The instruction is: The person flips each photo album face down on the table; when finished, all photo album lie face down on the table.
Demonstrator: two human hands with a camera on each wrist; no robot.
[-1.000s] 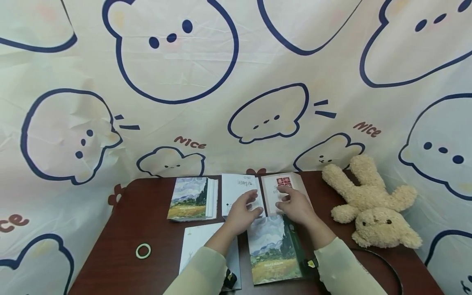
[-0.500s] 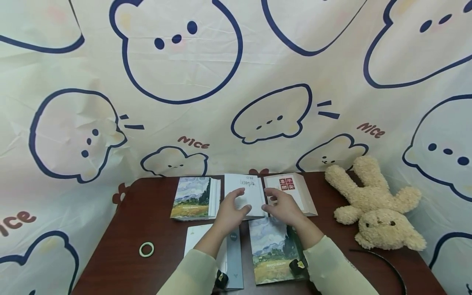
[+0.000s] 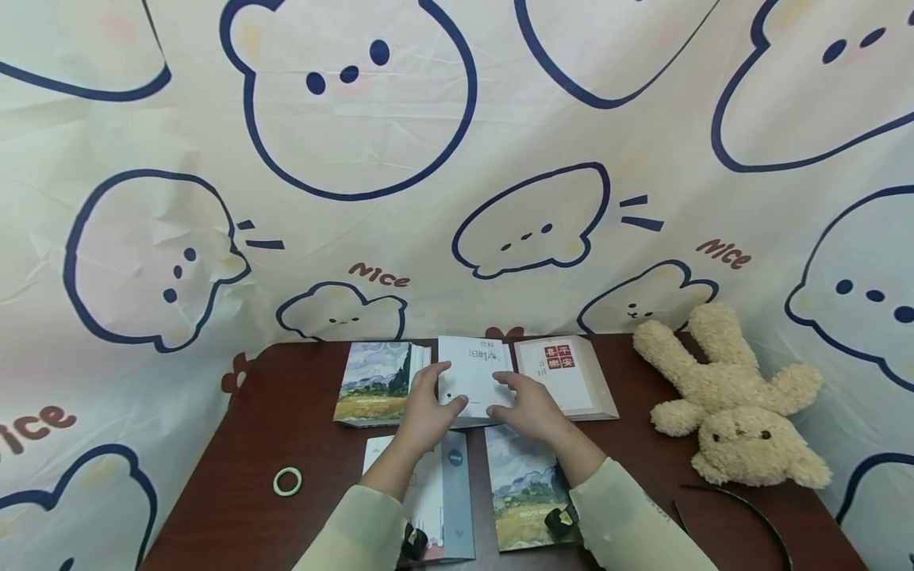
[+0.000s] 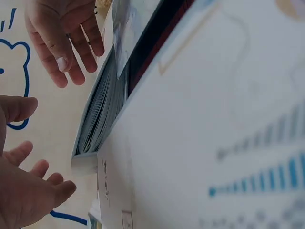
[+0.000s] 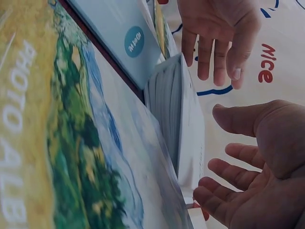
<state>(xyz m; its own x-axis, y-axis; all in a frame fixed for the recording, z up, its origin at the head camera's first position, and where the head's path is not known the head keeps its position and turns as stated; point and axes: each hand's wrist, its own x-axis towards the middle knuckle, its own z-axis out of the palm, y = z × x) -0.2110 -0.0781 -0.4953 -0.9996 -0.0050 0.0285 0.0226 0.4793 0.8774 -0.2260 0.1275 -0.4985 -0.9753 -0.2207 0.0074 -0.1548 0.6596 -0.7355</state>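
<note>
In the head view, a thick white photo album (image 3: pixel 477 373) with dark characters lies at the back middle. My left hand (image 3: pixel 427 408) is over its left side, fingers apart and slightly bent. Facing it, my right hand (image 3: pixel 530 406) is over the right side, thumb and fingers spread. Both wrist views show the left hand (image 4: pixel 28 186) and right hand (image 5: pixel 262 167) apart, with nothing between them, above the album's page edges (image 5: pixel 164 102). Below the left forearm lies a white and grey-blue album (image 3: pixel 458 507). A landscape-painted photo album (image 3: pixel 524 500) lies below the right one.
Another landscape album (image 3: pixel 371 385) stands back left; one with a red square print (image 3: pixel 564 381) stands back right. A pale green ring (image 3: pixel 277 481) lies on the brown table (image 3: pixel 228 444). At right are a plush bear (image 3: pixel 735 396) and a black cord (image 3: pixel 767 527).
Both hands have shifted left, the right hand leaving the red-print album for the middle white one. The head view has turned slightly left. The albums look unmoved.
</note>
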